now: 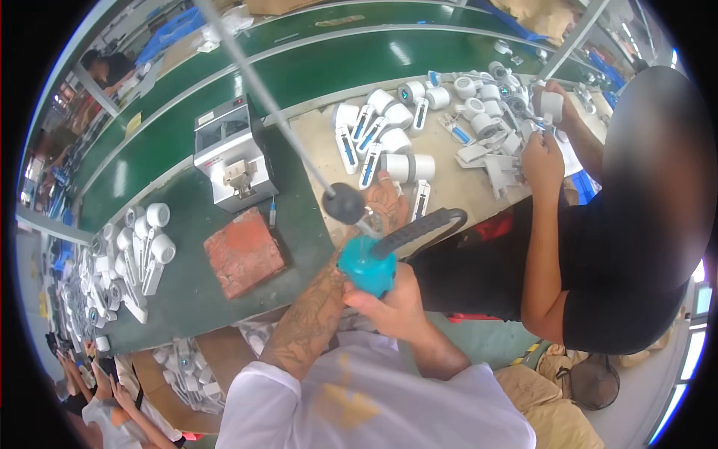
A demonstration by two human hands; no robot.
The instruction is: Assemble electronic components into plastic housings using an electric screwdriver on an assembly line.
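My right hand (398,303) is closed around a teal electric screwdriver (365,266), seen from above, with a thick black ribbed cord (415,232) curving off its top. Its tip is hidden beneath the body. My left hand (387,200) reaches past the tool, partly behind it, fingers stretched out. A fingertip meets the lower edge of a white cylindrical head (407,168). Around that head lie several white units with round heads and flat handles bearing blue strips (368,165). A black ball (344,203) on a hanging cable sits just above the screwdriver.
At left on the dark green bench stand a grey-white machine (235,153), a worn red block (244,253) and a pile of white units (138,254). At right, a co-worker's hands (544,161) handle a white part beside more parts (486,112). A cardboard box (232,367) sits below the bench edge.
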